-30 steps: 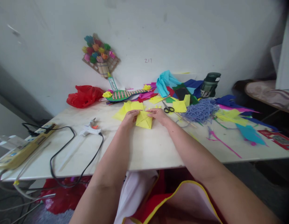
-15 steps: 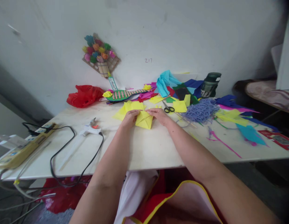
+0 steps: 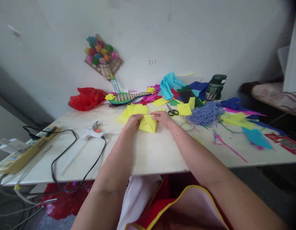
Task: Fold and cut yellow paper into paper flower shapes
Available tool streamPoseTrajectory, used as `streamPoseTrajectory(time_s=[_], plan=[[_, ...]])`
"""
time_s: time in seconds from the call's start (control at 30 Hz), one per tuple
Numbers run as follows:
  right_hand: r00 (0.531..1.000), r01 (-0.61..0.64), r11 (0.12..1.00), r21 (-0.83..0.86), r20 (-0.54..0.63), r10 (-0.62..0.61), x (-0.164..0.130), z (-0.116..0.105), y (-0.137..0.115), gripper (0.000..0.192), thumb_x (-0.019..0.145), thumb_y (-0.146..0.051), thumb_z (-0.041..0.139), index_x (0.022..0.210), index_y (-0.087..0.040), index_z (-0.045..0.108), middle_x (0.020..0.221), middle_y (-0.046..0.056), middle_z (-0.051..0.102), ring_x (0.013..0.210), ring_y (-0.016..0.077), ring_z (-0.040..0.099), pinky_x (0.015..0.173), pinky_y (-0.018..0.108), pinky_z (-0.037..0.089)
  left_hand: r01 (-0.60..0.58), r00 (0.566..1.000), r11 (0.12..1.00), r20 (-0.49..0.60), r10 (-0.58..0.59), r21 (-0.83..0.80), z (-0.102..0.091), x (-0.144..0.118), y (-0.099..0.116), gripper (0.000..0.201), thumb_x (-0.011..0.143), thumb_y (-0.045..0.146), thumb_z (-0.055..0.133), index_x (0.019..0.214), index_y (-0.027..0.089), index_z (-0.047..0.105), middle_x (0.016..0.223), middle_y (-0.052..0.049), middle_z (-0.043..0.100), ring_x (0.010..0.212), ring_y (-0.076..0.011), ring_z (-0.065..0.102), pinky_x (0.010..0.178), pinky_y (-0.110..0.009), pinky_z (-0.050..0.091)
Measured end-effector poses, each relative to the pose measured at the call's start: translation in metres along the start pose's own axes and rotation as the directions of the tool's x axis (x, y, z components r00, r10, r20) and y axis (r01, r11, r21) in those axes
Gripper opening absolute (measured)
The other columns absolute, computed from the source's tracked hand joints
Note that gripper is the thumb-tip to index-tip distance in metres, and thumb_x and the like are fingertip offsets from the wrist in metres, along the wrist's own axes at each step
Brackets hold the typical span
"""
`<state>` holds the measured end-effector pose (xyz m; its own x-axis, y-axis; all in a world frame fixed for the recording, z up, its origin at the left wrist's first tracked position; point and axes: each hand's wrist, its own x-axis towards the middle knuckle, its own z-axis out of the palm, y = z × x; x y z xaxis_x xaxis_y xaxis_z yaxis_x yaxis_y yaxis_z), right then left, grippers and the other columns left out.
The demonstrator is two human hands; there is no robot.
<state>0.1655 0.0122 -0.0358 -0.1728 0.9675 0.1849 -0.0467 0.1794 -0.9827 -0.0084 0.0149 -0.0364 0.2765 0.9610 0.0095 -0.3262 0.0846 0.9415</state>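
A folded yellow paper (image 3: 148, 124) lies on the white table (image 3: 150, 150) in front of me. My left hand (image 3: 133, 122) grips its left edge and my right hand (image 3: 163, 118) grips its upper right edge, fingers bent over the fold. More yellow sheets (image 3: 132, 111) lie flat just behind it, partly under my left hand.
Black-handled scissors (image 3: 172, 111) and a heap of blue yarn (image 3: 206, 113) lie right of my hands, among scraps of coloured paper. A glue gun (image 3: 92, 133) with black cord, a power strip (image 3: 25, 150), a red bag (image 3: 86, 98) and a dark bottle (image 3: 215, 87) also stand about.
My fingers have shifted slightly on the yellow paper and its fold looks pressed a little differently. Nothing else has moved.
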Motion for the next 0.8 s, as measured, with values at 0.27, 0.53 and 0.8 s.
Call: streamPoseTrajectory(time_s=[0.27, 0.53, 0.8], plan=[[0.999, 0.032, 0.996, -0.079, -0.029, -0.034, 0.0004, 0.0006, 0.0022, 0.030, 0.060, -0.017, 0.062, 0.089, -0.014, 0.066, 0.065, 0.001, 0.063, 0.058, 0.0097, 0.053, 0.053, 0.021, 0.043, 0.110, 0.989, 0.994, -0.097, -0.112, -0.021, 0.0052, 0.0001, 0.0064, 0.019, 0.064, 0.029, 0.058, 0.068, 0.010, 0.058, 0.060, -0.008, 0.062, 0.059, -0.0172, 0.060, 0.058, -0.029, 0.047], [0.999, 0.042, 0.994, -0.104, -0.027, -0.045, -0.0032, 0.0046, -0.0019, 0.030, 0.061, -0.016, 0.062, 0.090, -0.013, 0.066, 0.065, 0.001, 0.064, 0.059, 0.0103, 0.055, 0.059, 0.024, 0.046, -0.025, 0.995, 0.992, -0.094, 0.036, 0.121, 0.0084, -0.0041, -0.0002, 0.027, 0.054, 0.033, 0.071, 0.057, 0.013, 0.053, 0.047, 0.000, 0.052, 0.041, -0.0095, 0.049, 0.044, -0.023, 0.039], [0.999, 0.032, 0.995, -0.090, -0.023, -0.034, -0.0028, 0.0043, -0.0011, 0.029, 0.060, -0.017, 0.062, 0.089, -0.013, 0.066, 0.069, 0.002, 0.065, 0.060, 0.0109, 0.056, 0.059, 0.024, 0.047, -0.089, 0.992, 0.989, -0.081, 0.100, 0.120, 0.0088, -0.0018, -0.0017, 0.034, 0.051, 0.034, 0.072, 0.074, 0.013, 0.059, 0.059, -0.001, 0.059, 0.052, -0.0115, 0.054, 0.055, -0.025, 0.044]])
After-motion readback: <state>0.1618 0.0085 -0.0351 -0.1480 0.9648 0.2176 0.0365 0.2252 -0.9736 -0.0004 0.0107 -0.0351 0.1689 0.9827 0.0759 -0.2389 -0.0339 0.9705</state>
